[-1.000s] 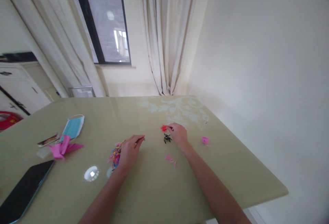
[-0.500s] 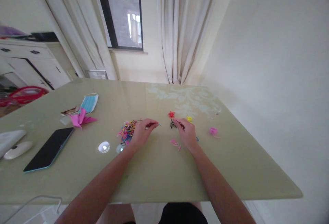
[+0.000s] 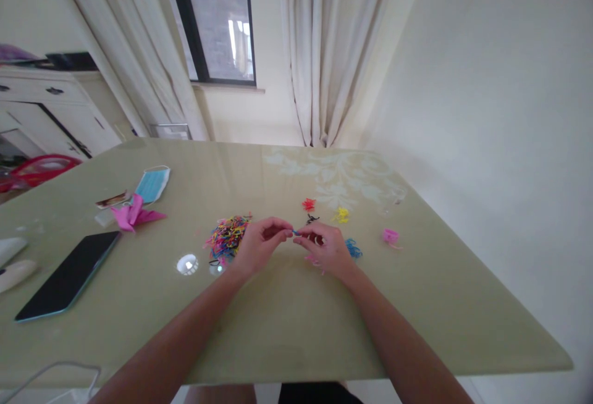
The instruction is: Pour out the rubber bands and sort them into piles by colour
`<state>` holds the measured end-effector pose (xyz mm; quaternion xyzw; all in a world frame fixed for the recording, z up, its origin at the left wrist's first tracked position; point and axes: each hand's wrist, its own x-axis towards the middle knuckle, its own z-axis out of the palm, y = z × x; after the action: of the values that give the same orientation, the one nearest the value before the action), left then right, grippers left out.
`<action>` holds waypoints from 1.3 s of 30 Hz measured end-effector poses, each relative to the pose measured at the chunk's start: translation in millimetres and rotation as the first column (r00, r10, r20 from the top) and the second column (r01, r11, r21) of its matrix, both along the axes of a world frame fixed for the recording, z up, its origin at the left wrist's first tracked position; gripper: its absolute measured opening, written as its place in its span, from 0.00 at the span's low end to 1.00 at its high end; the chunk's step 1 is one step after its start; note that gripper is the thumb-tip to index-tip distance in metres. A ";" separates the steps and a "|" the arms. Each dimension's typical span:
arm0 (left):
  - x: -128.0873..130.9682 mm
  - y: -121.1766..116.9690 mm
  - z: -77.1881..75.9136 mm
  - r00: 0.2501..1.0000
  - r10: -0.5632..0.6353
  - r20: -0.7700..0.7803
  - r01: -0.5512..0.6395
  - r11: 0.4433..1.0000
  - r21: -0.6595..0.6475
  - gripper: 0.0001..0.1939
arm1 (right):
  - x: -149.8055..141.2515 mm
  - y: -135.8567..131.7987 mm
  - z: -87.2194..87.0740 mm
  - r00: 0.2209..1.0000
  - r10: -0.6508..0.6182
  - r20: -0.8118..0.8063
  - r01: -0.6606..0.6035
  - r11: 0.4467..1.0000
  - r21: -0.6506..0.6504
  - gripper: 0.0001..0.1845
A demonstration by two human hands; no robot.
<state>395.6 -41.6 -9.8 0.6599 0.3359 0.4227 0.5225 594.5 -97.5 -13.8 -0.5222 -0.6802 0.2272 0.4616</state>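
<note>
My left hand (image 3: 259, 244) and my right hand (image 3: 324, 249) meet fingertip to fingertip above the table (image 3: 287, 311), both pinching one small blue rubber band (image 3: 295, 232). A mixed pile of coloured rubber bands (image 3: 225, 237) lies just left of my left hand. Small sorted clusters lie around my right hand: red bands (image 3: 308, 204), black bands (image 3: 312, 219), yellow bands (image 3: 341, 214), blue bands (image 3: 354, 248), and pink bands (image 3: 314, 261) partly hidden under the hand.
A pink ring-shaped item (image 3: 390, 236) lies to the right. At the left are a dark phone (image 3: 67, 275), pink folded paper (image 3: 132, 217), a blue face mask (image 3: 152, 183) and a small card (image 3: 111, 199). A white cable (image 3: 50, 372) lies at the near left edge.
My right hand drew back from the red and black clusters and came to the left hand. Both now pinch the blue band between them. The camera tilted down slightly.
</note>
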 end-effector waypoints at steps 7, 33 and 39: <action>-2.3 2.8 4.0 0.996 0.084 -0.029 -0.083 0.996 0.008 0.17 | 3.6 -9.9 26.6 0.999 -0.030 0.028 0.028 0.998 0.055 0.16; -43.3 35.7 -2.6 0.286 0.534 -0.796 0.048 0.821 0.568 0.17 | 87.3 -43.1 49.6 0.904 -0.283 0.320 0.279 0.959 0.057 0.15; -43.5 34.1 -1.4 0.346 0.549 -0.761 0.065 0.795 0.603 0.17 | 115.8 -51.0 18.2 0.726 -0.268 0.633 0.379 0.924 -0.043 0.12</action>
<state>352.1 -7.5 -11.2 0.8345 0.5323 0.1388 -0.0322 710.2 -148.5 4.4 -0.7155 -0.6690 0.0170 0.2005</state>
